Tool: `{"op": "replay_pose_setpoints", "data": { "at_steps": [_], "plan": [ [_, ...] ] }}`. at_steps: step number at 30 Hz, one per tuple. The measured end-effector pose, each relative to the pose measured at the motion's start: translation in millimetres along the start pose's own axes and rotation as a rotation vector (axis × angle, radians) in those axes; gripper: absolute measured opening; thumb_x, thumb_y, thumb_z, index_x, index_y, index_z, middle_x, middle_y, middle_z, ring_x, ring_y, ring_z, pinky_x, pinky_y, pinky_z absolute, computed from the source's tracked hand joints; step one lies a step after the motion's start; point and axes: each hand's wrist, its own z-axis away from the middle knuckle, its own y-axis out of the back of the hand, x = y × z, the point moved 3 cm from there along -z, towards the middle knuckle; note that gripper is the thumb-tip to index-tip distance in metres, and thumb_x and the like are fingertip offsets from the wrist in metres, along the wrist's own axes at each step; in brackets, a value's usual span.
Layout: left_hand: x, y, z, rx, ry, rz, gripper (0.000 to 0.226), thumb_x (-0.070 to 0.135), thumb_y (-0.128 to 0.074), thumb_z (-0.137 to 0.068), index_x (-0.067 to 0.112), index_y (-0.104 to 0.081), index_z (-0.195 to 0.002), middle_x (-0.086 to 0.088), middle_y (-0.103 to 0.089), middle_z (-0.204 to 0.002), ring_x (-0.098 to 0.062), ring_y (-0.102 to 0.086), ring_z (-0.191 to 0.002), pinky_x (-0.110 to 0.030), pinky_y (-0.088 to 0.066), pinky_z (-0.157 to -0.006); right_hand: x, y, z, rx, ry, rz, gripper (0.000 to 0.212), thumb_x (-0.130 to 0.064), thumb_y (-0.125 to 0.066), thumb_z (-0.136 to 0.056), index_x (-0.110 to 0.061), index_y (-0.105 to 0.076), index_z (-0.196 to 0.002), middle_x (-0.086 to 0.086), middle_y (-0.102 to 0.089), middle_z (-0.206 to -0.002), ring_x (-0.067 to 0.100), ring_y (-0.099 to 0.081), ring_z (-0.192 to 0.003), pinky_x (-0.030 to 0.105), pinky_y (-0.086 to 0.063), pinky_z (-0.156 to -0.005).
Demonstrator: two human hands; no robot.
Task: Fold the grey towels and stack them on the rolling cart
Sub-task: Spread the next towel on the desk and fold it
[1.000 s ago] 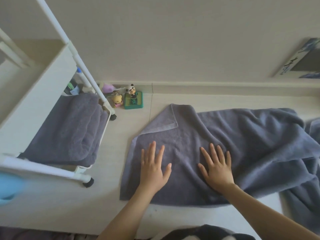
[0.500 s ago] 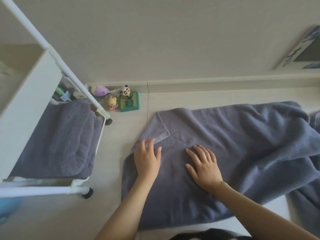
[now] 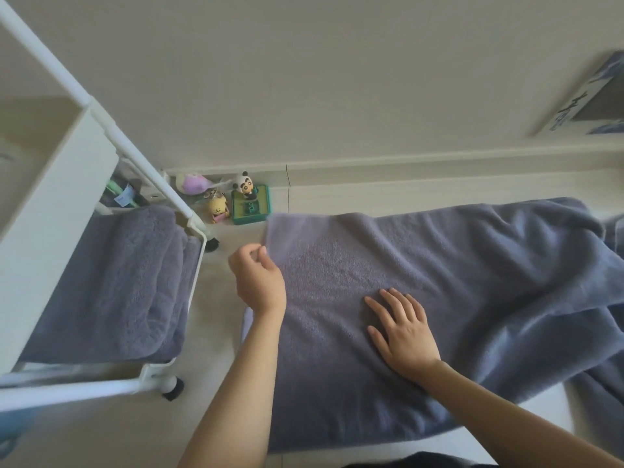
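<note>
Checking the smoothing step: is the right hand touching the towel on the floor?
Touching. The head view shows the right hand lying palm-down, fingers spread, flat on the grey towel.

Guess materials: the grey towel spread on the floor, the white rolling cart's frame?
Grey towel spread on the floor: looks like cotton terry, matte and nubby, draping in soft wrinkles under the flat right hand.
White rolling cart's frame: smooth, slightly glossy round tubes; painted metal or plastic, the look leaves it open.
</note>
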Motion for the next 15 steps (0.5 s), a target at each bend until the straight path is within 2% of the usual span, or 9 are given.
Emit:
{"op": "replay_pose_setpoints", "data": {
  "at_steps": [2,5,7,10,12,15],
  "plan": [
    [3.2,0.9,5.4,0.025,-0.105,0.052,0.025,0.016,-0.056,-0.092,0.005,-0.054,-0.115,-0.014,-0.048,-0.123,-0.029,-0.063,-0.092,-0.032,-0.045,-0.068,0.3,-1.3,0.1,-0.006,0.0,-0.003,0.057,-0.052,-0.017,-0.097,-0.023,-0.049,-0.135,0.009,-0.052,-0.135,0.026,-0.038,-0.13,0.041,-0.02,-0.112],
    [-2.5,-8.8,31.9,-0.08,-0.348,-0.102,0.032,0.012,-0.058,-0.087,0.004,-0.057,-0.119,-0.02,-0.051,-0.124,-0.036,-0.056,-0.108,-0.043,-0.049,-0.087,1.7,1.7,-2.4,0.036,0.028,-0.035,0.056,-0.052,-0.016,-0.098,-0.024,-0.047,-0.135,0.008,-0.053,-0.134,0.025,-0.039,-0.128,0.039,-0.02,-0.111],
    [-12.8,-19.4,59.1,-0.218,-0.447,-0.258,0.041,0.018,-0.053,-0.086,0.003,-0.056,-0.124,-0.023,-0.049,-0.131,-0.041,-0.05,-0.117,-0.049,-0.043,-0.097,10.0,7.7,-2.5,0.097,0.003,-0.044,0.054,-0.051,-0.02,-0.098,-0.023,-0.048,-0.134,0.008,-0.054,-0.133,0.025,-0.038,-0.128,0.039,-0.021,-0.109],
    [-38.7,-27.3,98.8,-0.399,-0.494,-0.523,0.06,0.037,-0.041,-0.085,0.005,-0.048,-0.136,-0.025,-0.039,-0.144,-0.043,-0.037,-0.131,-0.056,-0.022,-0.109,44.2,18.5,5.6,0.16,-0.251,-0.003,0.056,-0.049,-0.029,-0.09,-0.022,-0.05,-0.135,0.01,-0.048,-0.141,0.027,-0.032,-0.134,0.042,-0.016,-0.111],
    [-55.7,-22.7,111.1,-0.449,-0.511,-0.652,0.067,0.046,-0.037,-0.085,0.008,-0.045,-0.14,-0.025,-0.037,-0.146,-0.042,-0.035,-0.135,-0.057,-0.016,-0.109,64.9,20.7,17.7,0.114,-0.4,0.031,0.064,-0.054,-0.021,-0.087,-0.024,-0.041,-0.141,0.009,-0.035,-0.15,0.027,-0.022,-0.141,0.042,-0.008,-0.114],
    [-67.6,-11.8,109.5,-0.464,-0.547,-0.713,0.067,0.05,-0.034,-0.087,0.014,-0.043,-0.142,-0.022,-0.036,-0.148,-0.04,-0.033,-0.137,-0.057,-0.015,-0.111,69.6,13.9,30.6,0.01,-0.451,0.064,0.072,-0.06,-0.008,-0.085,-0.029,-0.026,-0.147,0.006,-0.02,-0.156,0.028,-0.009,-0.145,0.045,-0.002,-0.115]
  ]
}}
